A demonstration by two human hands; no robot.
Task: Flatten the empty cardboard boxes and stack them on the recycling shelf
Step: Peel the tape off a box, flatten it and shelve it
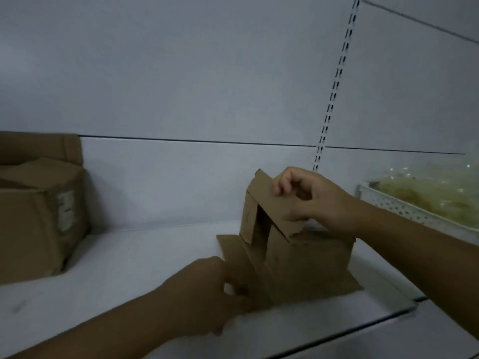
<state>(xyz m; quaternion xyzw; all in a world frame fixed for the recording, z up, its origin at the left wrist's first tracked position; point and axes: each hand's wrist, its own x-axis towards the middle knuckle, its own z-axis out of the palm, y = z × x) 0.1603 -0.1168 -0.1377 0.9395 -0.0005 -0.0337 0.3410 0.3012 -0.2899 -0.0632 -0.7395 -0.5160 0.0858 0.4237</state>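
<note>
Brown cardboard fills the grip of both hands. The right hand (308, 198) curls over the top flap of a small cardboard box (298, 260), fingers bent down on the flap's upper face and thumb underneath, so the flap is pinched and tilts down toward the right. The left hand (207, 294) is closed on the near-left edge of the same box, thumb and fingers pinching a low panel; the fingertips themselves are blurred and partly hidden behind the knuckles.

The box sits half collapsed on the white shelf (129, 268), right of centre. Its base panels lie flat on the shelf and run from back-left to front-right, which is its long axis; a side wall stands upright at the left with a dark opening beside it that faces the camera. Exact folds are hard to make out in the dim, soft picture.

Well apart at the far left stands a larger box (39, 218) with a pale label, cut off by the frame edge. At the right, a white perforated tray (404, 208) holds something pale and shiny that cannot be identified.
</note>
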